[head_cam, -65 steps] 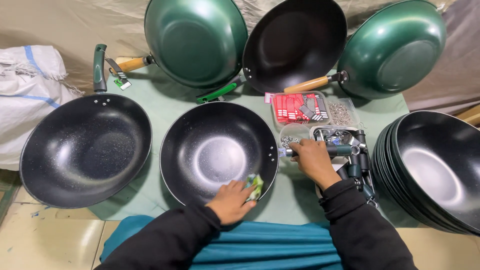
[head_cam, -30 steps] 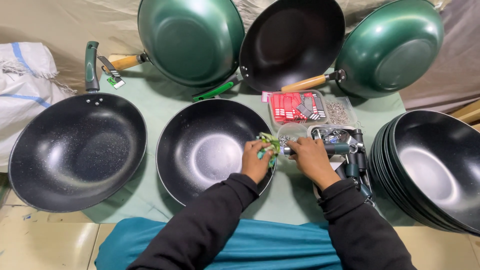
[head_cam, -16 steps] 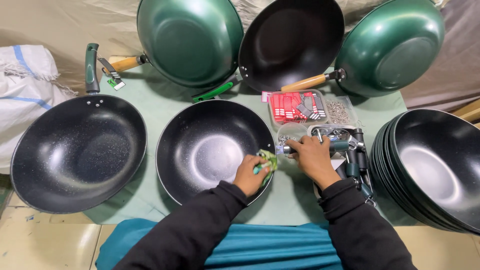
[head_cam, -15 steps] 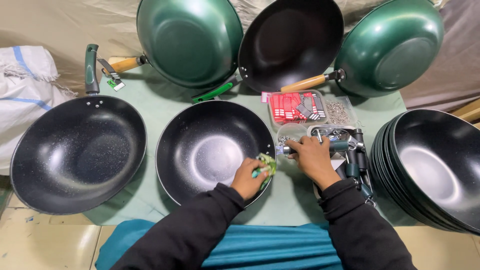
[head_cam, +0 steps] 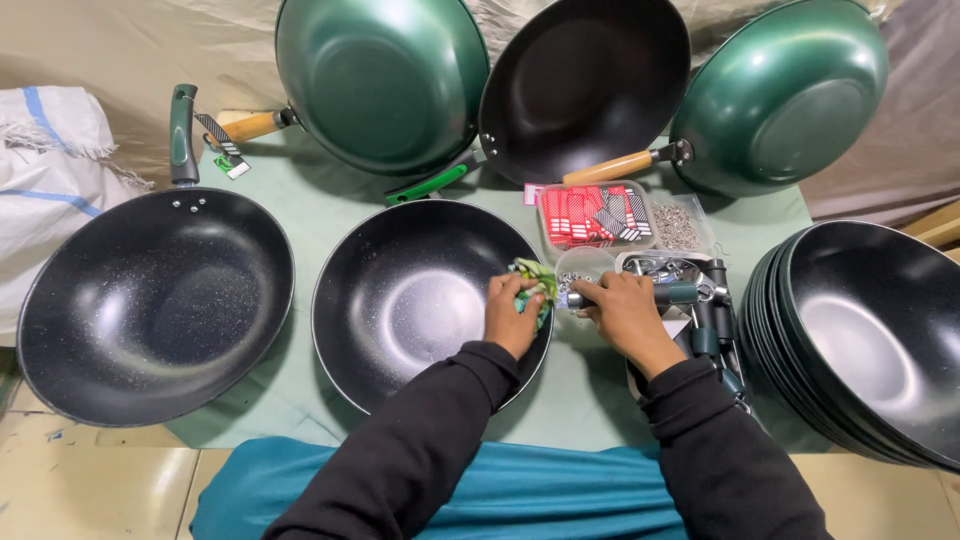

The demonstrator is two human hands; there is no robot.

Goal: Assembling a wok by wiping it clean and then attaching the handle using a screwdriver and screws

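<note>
Left hand [head_cam: 512,312] with cloth [head_cam: 532,285] now at pan [head_cam: 420,300] rim.

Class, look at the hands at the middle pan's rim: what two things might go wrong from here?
The left hand holds a green cloth at the handleless pan's rim; the pan might slide on the mat. The right hand works beside open trays of small parts, which a knock could scatter.

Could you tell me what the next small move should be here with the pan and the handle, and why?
Probably bring the handle in the right hand up to the rim of the middle pan. The left hand already presses a green cloth at that rim, and this pan has no handle.
</note>
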